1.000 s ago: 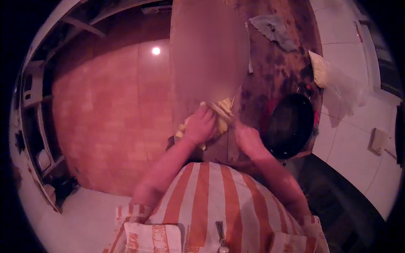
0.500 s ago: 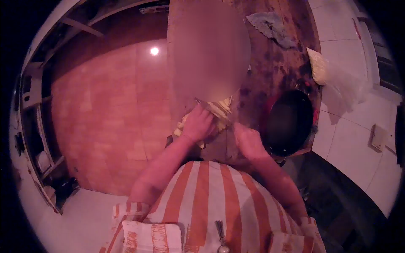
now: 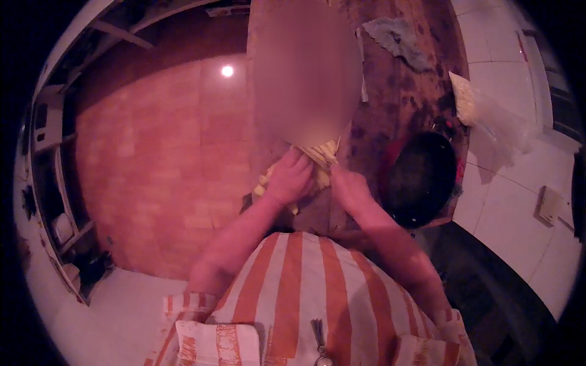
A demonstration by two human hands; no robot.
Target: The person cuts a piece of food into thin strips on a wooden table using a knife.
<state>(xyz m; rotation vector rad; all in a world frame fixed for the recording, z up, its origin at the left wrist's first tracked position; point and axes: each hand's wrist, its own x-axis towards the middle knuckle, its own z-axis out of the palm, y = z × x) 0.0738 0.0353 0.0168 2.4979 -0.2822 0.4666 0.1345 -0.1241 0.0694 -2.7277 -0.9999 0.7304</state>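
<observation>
My left hand (image 3: 290, 177) is closed, with bent fingers pressing down on pale yellow potato pieces on the wooden table. Close by on the right, my right hand (image 3: 350, 186) is wrapped round the handle of a knife (image 3: 315, 157), whose blade runs toward my left fingers. Thin yellow potato strips (image 3: 329, 148) lie fanned out just beyond the blade. Thicker yellow chunks (image 3: 261, 188) stick out to the left of and below my left hand. A blurred patch hides what lies farther up the table.
To the right of my right hand stands a black pan (image 3: 425, 177) near the table edge. A grey cloth (image 3: 397, 41) lies at the far right of the wooden table (image 3: 390, 97). A clear bag with yellow contents (image 3: 464, 100) is beyond the right edge. Tiled floor (image 3: 159, 171) borders the left.
My right hand has moved slightly left and up, closer to my left hand, with the knife. My left hand stays nearly in place. The whole view has shifted slightly.
</observation>
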